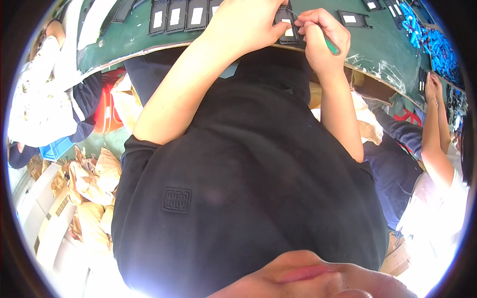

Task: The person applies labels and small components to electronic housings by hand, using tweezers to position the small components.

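Left hand (251, 22) overlies frame (287, 38), grip unclear; right hand (325, 39) clasps tool (332, 46). Excess force could slip it into left thumb (282, 30).

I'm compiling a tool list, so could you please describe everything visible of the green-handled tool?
The green-handled tool is slim, its handle smooth and plastic-looking. Gripped by the right hand, it slants, handle end toward the wearer, thin shaft pointing up-left over a black part. Its tip is unclear.
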The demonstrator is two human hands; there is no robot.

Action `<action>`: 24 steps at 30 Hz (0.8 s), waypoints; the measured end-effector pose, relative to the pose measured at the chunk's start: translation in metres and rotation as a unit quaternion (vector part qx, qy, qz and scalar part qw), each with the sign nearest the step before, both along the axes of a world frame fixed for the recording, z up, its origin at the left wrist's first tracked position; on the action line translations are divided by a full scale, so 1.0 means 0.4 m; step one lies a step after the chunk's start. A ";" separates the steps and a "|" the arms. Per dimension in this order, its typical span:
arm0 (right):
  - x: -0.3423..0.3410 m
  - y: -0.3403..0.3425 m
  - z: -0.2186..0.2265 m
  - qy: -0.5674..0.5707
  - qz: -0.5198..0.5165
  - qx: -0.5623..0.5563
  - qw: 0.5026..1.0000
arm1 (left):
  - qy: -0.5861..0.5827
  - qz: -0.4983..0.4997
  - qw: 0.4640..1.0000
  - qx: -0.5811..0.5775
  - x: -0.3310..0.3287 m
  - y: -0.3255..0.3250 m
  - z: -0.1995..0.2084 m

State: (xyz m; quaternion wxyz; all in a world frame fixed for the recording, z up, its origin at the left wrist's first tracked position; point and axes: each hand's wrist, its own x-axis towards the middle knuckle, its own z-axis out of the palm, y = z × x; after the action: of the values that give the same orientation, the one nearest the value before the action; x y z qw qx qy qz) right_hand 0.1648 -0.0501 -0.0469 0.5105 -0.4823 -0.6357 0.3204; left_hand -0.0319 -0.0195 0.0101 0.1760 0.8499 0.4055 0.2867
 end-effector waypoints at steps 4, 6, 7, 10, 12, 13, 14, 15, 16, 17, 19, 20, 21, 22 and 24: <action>-0.008 -0.009 0.007 -0.004 -0.029 -0.018 0.999 | -0.026 0.009 1.000 -0.011 0.000 0.006 -0.026; -0.005 -0.008 0.006 -0.012 -0.029 -0.013 0.999 | 0.003 0.000 1.000 -0.010 0.001 0.001 0.003; -0.004 -0.007 0.005 -0.020 -0.028 -0.007 0.999 | 0.003 0.000 1.000 -0.011 0.001 0.004 -0.001; -0.006 -0.004 0.006 -0.018 -0.021 -0.006 1.000 | -0.005 0.003 1.000 -0.011 -0.002 0.005 -0.003; 0.000 0.001 0.005 -0.020 -0.010 -0.013 1.000 | 0.010 0.015 0.999 -0.031 0.000 0.001 0.010; 0.004 0.004 0.003 -0.021 0.001 -0.020 1.000 | 0.009 0.015 0.999 -0.032 0.000 0.002 0.010; 0.009 0.007 0.000 -0.021 0.001 -0.020 1.000 | 0.008 0.013 0.999 -0.034 0.000 0.002 0.011; 0.016 0.012 -0.004 0.011 0.009 -0.045 0.999 | 0.007 0.012 0.999 -0.036 0.000 0.002 0.011; 0.021 0.013 -0.006 0.043 0.017 -0.069 0.997 | 0.007 0.011 0.999 -0.036 -0.001 0.001 0.012; 0.026 0.015 -0.004 0.043 0.017 -0.068 0.997 | 0.010 0.012 0.999 -0.038 -0.001 0.002 0.013; 0.035 0.018 0.000 0.103 0.100 -0.042 0.989 | 0.013 0.013 0.999 -0.039 0.001 0.003 0.015; 0.028 0.012 0.002 0.077 0.093 -0.055 0.991 | 0.006 0.014 0.999 -0.041 -0.001 0.000 0.013; 0.026 0.013 0.005 0.078 0.094 -0.055 0.991 | -0.002 0.015 0.999 -0.042 -0.002 -0.003 0.012; 0.025 0.015 0.009 0.067 0.101 -0.068 0.990 | -0.001 0.016 0.999 -0.042 -0.003 -0.003 0.011; 0.024 0.017 0.012 0.056 0.108 -0.081 0.989 | -0.001 0.018 0.999 -0.037 -0.002 -0.002 0.010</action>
State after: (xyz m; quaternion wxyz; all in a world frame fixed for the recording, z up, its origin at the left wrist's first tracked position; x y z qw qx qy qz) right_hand 0.1743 -0.0434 -0.0421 0.4671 -0.4316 -0.6263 0.4509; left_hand -0.0328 -0.0203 0.0142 0.2026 0.8351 0.4306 0.2758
